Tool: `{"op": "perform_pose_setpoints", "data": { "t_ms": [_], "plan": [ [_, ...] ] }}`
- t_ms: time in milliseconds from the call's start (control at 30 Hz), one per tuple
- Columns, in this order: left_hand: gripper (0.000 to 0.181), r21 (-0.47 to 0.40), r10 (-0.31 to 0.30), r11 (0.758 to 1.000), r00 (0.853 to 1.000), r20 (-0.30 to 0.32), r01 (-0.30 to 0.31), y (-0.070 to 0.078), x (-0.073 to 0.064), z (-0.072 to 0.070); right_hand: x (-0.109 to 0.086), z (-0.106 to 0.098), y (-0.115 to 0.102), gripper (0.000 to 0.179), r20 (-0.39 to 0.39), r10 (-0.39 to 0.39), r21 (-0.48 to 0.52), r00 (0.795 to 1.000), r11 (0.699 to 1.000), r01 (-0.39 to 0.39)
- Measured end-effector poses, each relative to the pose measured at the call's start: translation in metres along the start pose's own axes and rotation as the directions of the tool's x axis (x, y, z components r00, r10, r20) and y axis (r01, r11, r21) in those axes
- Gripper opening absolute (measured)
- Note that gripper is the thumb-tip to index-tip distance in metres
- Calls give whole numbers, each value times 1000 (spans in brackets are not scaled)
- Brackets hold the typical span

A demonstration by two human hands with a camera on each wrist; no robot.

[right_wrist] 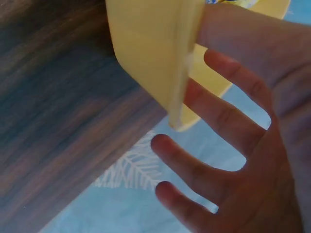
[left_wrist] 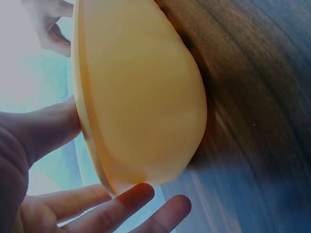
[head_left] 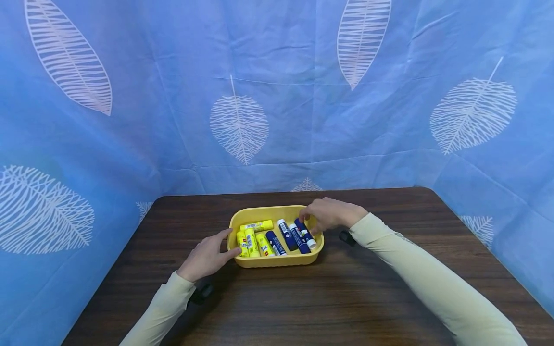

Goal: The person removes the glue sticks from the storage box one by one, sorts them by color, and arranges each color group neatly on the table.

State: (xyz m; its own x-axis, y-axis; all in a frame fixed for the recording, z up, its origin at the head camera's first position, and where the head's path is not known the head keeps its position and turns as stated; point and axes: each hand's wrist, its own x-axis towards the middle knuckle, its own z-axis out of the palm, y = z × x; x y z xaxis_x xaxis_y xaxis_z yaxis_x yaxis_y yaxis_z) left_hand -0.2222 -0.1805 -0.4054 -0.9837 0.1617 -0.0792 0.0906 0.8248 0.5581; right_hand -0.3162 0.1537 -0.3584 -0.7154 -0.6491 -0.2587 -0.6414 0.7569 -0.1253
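A yellow tray (head_left: 277,262) holds yellow glue sticks (head_left: 252,242) on its left side and dark blue glue sticks (head_left: 287,235) on its right. My left hand (head_left: 207,257) spans the tray's left end, thumb on the near rim and fingertips by the far corner. In the left wrist view the fingers of that hand (left_wrist: 97,208) are stretched out along the outside of the tray wall (left_wrist: 141,97). My right hand (head_left: 331,214) reaches over the right end, thumb and forefinger beside the rightmost blue glue stick (head_left: 305,233). The right wrist view shows its fingers (right_wrist: 214,114) spread and relaxed.
The tray stands on a dark wooden table (head_left: 346,298), towards its far side. Behind and along both sides hangs a blue cloth (head_left: 277,120) with white leaf prints. Dark wrist devices (head_left: 201,293) sit below both sleeves.
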Motion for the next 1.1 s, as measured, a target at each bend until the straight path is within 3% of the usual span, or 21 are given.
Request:
{"op": "perform_pose_setpoints", "data": {
  "t_ms": [400, 600, 800, 1100],
  "plan": [
    [71, -18, -3, 1000, 1000, 3, 3, 1, 0, -1, 12, 11, -1, 42, 134, 93, 146, 987, 983, -113],
    [71, -20, -11, 1000, 1000, 4, 12, -1, 3, 1, 14, 12, 1, 45, 183, 93, 199, 979, 971, -130],
    [72, -23, -23, 999, 1000, 1, 23, 0, 3, 1, 18, 18, 0, 42, 170, 46, 222, 984, 971, -84],
    [71, -30, -31, 999, 1000, 4, 31, 2, 2, 0, 16, 29, -1, 40, 103, 57, 248, 993, 965, -81]
  ]
}}
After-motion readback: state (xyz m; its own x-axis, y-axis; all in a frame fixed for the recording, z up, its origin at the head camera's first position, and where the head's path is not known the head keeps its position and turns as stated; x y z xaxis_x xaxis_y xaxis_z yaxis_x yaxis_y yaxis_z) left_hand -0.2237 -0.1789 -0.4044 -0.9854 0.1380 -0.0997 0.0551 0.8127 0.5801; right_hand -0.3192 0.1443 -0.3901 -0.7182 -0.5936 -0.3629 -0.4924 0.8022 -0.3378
